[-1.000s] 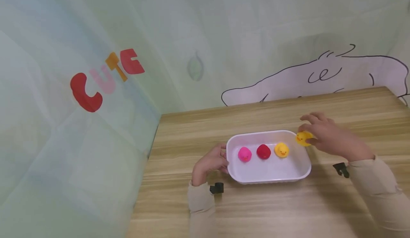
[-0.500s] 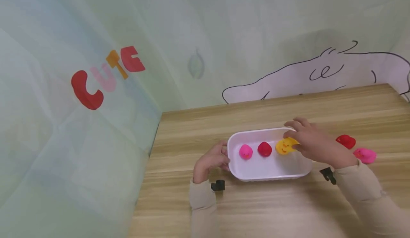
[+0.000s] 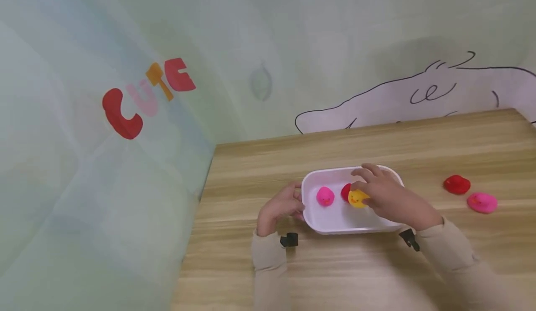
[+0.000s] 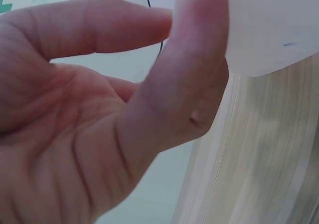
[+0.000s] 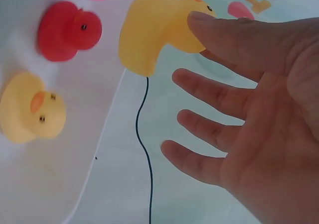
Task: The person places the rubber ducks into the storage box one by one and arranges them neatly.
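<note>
My right hand (image 3: 383, 195) pinches a yellow rubber duck (image 3: 357, 199) between thumb and index finger, above a white plastic tub (image 3: 335, 230). The right wrist view shows the held duck (image 5: 142, 32) tilted, while the other fingers are spread apart. Inside the tub sit a pink duck (image 3: 325, 196), a red duck (image 3: 345, 192) partly covered by the held one, and a second yellow duck (image 5: 32, 109) that my hand hides in the head view. At the tub's left end, my left hand (image 3: 282, 207) holds the outer wall and rim with bent fingers; its fingertips are partly hidden.
On the wooden table (image 3: 335, 273), right of the tub, lie another red duck (image 3: 457, 184) and another pink duck (image 3: 482, 202). Printed cloth (image 3: 234, 83) hangs behind the table and along its left side.
My right hand has carried the yellow duck leftward from the tub's right rim to over its middle. The red and pink ducks on the table came into sight. My left hand keeps its place.
</note>
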Demonstrator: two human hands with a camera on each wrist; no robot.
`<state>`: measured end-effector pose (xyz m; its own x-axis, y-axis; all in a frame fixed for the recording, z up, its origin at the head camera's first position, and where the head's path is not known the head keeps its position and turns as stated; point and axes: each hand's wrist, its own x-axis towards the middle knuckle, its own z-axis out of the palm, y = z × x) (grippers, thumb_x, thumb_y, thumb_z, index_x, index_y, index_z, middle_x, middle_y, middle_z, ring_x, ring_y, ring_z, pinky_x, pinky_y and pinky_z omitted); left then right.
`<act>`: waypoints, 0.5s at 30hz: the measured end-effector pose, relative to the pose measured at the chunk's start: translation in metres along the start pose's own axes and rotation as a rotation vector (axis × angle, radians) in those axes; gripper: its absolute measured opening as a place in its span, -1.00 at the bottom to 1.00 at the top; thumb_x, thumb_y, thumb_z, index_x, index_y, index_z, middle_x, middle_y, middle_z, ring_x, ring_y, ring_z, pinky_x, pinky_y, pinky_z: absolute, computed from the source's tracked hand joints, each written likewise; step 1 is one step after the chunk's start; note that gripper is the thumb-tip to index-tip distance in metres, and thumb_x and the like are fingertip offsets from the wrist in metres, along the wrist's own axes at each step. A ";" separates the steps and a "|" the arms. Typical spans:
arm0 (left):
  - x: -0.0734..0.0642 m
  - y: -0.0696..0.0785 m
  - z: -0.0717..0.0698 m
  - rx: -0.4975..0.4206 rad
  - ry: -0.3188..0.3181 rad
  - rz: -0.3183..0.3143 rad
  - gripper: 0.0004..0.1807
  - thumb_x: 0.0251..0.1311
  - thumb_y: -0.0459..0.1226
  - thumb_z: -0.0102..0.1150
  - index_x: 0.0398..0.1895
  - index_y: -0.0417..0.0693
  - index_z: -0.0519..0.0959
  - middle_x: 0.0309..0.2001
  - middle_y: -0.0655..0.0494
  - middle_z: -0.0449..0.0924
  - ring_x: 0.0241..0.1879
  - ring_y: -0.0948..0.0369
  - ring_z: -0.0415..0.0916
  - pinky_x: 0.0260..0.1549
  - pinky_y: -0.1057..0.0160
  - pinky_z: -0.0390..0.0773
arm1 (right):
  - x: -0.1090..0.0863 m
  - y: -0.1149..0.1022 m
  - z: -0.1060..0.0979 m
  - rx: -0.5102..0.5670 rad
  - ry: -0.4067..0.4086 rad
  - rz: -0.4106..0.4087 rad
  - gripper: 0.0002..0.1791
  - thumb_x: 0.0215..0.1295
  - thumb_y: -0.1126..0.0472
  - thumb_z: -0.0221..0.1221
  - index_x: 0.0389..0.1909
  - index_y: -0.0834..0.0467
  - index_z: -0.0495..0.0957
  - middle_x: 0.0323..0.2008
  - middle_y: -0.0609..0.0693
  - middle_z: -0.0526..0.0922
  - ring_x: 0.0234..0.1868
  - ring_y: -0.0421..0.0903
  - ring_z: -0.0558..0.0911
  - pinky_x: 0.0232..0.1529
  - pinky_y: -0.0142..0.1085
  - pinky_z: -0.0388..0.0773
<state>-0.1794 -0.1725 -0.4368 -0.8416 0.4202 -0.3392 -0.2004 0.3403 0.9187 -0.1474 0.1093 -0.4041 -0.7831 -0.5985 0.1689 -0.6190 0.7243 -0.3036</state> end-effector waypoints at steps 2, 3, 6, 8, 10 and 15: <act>0.000 0.000 0.000 0.003 -0.001 0.003 -0.26 0.05 -0.68 0.02 0.39 -0.52 0.13 -0.28 -0.27 0.50 -0.60 0.16 0.53 -0.47 0.19 0.80 | 0.003 -0.003 0.005 0.006 0.030 -0.041 -0.56 -0.06 0.49 0.47 -0.12 0.14 0.67 0.15 0.26 0.54 0.27 0.39 0.36 0.14 0.42 0.46; 0.000 0.000 0.000 0.009 -0.004 0.010 -0.27 0.05 -0.68 0.01 0.39 -0.53 0.13 -0.31 -0.26 0.52 -0.61 0.17 0.53 -0.49 0.20 0.79 | 0.004 -0.005 0.007 0.009 0.040 -0.057 -0.57 -0.07 0.51 0.46 -0.14 0.14 0.66 0.13 0.26 0.54 0.26 0.40 0.37 0.12 0.41 0.48; 0.000 0.000 0.000 0.010 -0.015 0.020 -0.28 0.06 -0.67 -0.01 0.38 -0.53 0.13 -0.38 -0.19 0.52 -0.62 0.19 0.53 -0.48 0.18 0.80 | 0.009 -0.011 0.014 0.021 0.046 -0.092 -0.57 -0.08 0.54 0.45 -0.15 0.16 0.67 0.12 0.26 0.53 0.25 0.40 0.37 0.11 0.38 0.50; 0.000 0.001 -0.001 0.007 -0.021 0.026 -0.28 0.05 -0.67 -0.01 0.38 -0.54 0.13 -0.40 -0.21 0.53 -0.63 0.19 0.53 -0.47 0.14 0.80 | 0.012 -0.016 0.018 0.019 0.026 -0.096 -0.55 -0.08 0.53 0.45 -0.11 0.17 0.69 0.13 0.26 0.53 0.27 0.39 0.36 0.15 0.35 0.50; -0.001 0.001 -0.001 0.010 -0.025 0.028 -0.29 0.05 -0.68 -0.02 0.37 -0.54 0.13 -0.39 -0.26 0.53 -0.63 0.19 0.53 -0.46 0.12 0.81 | 0.016 -0.021 0.023 0.020 -0.005 -0.092 -0.53 -0.06 0.51 0.47 -0.06 0.16 0.70 0.16 0.25 0.52 0.31 0.36 0.33 0.19 0.32 0.50; -0.002 0.001 -0.001 0.021 -0.033 0.050 -0.28 0.04 -0.68 -0.02 0.37 -0.55 0.14 -0.35 -0.44 0.58 -0.62 0.19 0.54 -0.46 0.11 0.80 | 0.020 -0.030 0.033 0.005 -0.034 -0.124 -0.49 -0.02 0.48 0.46 0.01 0.11 0.69 0.16 0.23 0.53 0.31 0.34 0.33 0.19 0.32 0.51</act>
<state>-0.1786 -0.1733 -0.4347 -0.8334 0.4641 -0.3001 -0.1482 0.3356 0.9303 -0.1420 0.0641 -0.4225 -0.6984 -0.6943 0.1735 -0.7103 0.6427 -0.2870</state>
